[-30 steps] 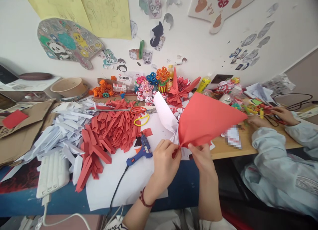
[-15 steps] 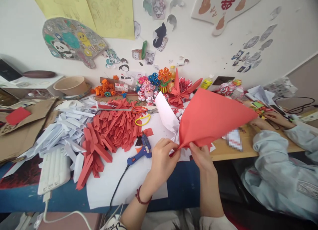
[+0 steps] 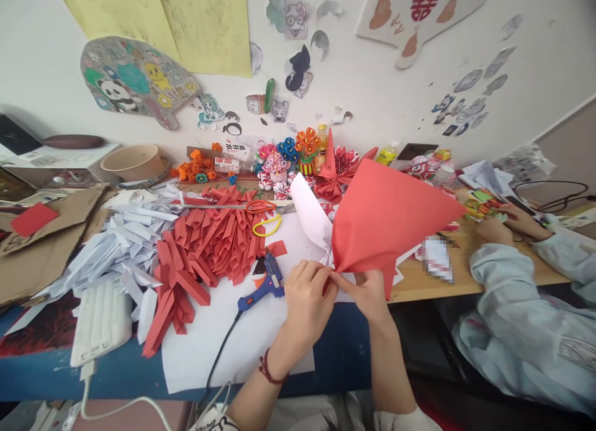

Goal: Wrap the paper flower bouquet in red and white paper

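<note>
Now the left hand (image 3: 307, 294) and right hand (image 3: 370, 291), closer together than a second ago, both pinch the red paper sheet (image 3: 386, 220) by its lower tip above the table (image 3: 116, 372) near edge, a flap newly hanging down, so the cone looks tighter.

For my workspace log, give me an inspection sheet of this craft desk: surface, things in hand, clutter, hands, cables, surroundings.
Surface: table with a blue front edge, largely covered by a white sheet.
Job's things: red paper sheet held up off the table; white paper bunched at its left edge.
Clutter: folded red pieces, folded white pieces, scissors, blue glue gun, paper flowers, white power strip.
Hands: left hand and right hand both pinch the red sheet's lower corner.
Cables: black cord from the glue gun crosses the near edge; white cord hangs below the strip.
Surroundings: wall with stickers; another person's sleeve on the right.
</note>
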`<action>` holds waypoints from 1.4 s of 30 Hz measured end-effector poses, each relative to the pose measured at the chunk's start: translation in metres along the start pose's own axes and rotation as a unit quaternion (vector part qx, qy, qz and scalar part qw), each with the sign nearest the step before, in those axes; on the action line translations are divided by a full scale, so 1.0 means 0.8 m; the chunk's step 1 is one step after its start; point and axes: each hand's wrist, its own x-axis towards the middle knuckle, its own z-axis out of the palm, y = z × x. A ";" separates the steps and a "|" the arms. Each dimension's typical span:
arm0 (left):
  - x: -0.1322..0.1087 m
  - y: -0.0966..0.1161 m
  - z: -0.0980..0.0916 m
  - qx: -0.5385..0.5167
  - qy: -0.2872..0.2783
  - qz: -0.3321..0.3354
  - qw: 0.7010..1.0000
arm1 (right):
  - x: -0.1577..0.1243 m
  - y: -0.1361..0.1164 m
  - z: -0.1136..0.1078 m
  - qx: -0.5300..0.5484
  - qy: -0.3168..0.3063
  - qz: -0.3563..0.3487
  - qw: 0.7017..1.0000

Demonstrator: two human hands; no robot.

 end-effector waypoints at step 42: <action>0.002 0.000 0.012 -0.060 0.136 0.010 0.989 | 0.018 -0.019 0.013 0.054 0.021 -0.099 0.993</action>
